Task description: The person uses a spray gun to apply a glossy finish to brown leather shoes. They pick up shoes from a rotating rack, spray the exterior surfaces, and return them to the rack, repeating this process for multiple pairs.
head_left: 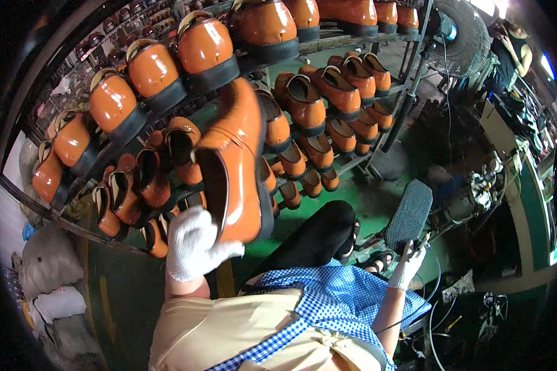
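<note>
My left hand (197, 244), in a white knitted glove, is closed at the heel end of a glossy orange-brown leather shoe (238, 201). Its dark sole faces right and its toe points up toward the rack; the toe is smeared by motion. The fingers are partly hidden, with the thumb stretched beside the heel. Low on the right, my right hand (407, 267), also gloved in white, grips a small spray gun (424, 240) with a thin hose (438, 272) running down from it. A dark mesh-covered flat pad (410, 213) stands just beyond that hand.
A metal rack (397, 114) in front carries several tiers of similar orange shoes (207, 46). Pale sacks (51, 263) lie at the left. At the right are a cluttered machine (476, 191), a large tyre (461, 40) and another person (510, 55) farther off.
</note>
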A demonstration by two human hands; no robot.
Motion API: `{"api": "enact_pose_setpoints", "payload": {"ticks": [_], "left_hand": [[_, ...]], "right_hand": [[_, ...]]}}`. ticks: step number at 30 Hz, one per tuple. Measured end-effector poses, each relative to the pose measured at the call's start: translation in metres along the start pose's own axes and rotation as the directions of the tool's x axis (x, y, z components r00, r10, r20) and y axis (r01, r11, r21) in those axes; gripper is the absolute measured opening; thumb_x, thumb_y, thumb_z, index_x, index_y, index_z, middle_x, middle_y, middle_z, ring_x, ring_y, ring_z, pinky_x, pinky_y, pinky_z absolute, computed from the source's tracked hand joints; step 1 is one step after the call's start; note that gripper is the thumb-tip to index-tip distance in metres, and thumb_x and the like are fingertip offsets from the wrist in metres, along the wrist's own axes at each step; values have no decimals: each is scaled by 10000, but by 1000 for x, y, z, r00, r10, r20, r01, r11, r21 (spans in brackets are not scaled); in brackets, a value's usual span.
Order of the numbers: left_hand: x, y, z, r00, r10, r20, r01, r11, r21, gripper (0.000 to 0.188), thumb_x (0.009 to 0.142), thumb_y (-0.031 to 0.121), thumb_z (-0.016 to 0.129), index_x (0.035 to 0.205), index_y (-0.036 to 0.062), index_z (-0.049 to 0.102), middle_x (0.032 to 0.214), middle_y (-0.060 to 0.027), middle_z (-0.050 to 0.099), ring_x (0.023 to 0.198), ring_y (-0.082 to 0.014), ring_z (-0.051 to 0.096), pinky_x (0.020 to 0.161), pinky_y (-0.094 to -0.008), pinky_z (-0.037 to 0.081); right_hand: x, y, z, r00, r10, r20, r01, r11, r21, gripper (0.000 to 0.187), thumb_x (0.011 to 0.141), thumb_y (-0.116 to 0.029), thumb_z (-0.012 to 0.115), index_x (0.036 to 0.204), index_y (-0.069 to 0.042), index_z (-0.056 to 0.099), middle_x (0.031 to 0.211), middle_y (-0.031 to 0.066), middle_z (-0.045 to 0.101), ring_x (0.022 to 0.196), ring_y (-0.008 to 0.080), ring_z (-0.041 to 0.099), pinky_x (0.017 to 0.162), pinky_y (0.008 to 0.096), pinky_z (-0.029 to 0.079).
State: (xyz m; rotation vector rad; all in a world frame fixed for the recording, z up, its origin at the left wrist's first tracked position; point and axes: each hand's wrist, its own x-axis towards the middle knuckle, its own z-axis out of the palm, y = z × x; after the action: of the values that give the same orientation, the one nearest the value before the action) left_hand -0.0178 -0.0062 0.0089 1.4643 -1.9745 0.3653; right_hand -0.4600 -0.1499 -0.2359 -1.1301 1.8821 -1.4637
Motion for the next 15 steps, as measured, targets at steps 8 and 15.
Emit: {"api": "enact_pose_setpoints", "payload": {"ticks": [8,15], "left_hand": [[97,-87,41,813,-540,218,494,838,232,522,939,364,739,1205,-83,691,1253,-262,692,1177,-407,657,1015,-448,514],[105,-86,53,948,-318,-25,313,911,268,345,951,294,692,1238,103,675,1190,-157,661,1036,-392,677,901,-485,556]], "right_hand": [[-3,-16,9,990,121,66,-129,985,116,424,1034,-293,659,1317,-6,528,973,68,572,667,117,545,518,253,463],[-6,-12,6,992,122,29,-123,992,35,354,1053,-326,628,1220,-18,574,945,39,579,744,116,530,608,264,455]]}}
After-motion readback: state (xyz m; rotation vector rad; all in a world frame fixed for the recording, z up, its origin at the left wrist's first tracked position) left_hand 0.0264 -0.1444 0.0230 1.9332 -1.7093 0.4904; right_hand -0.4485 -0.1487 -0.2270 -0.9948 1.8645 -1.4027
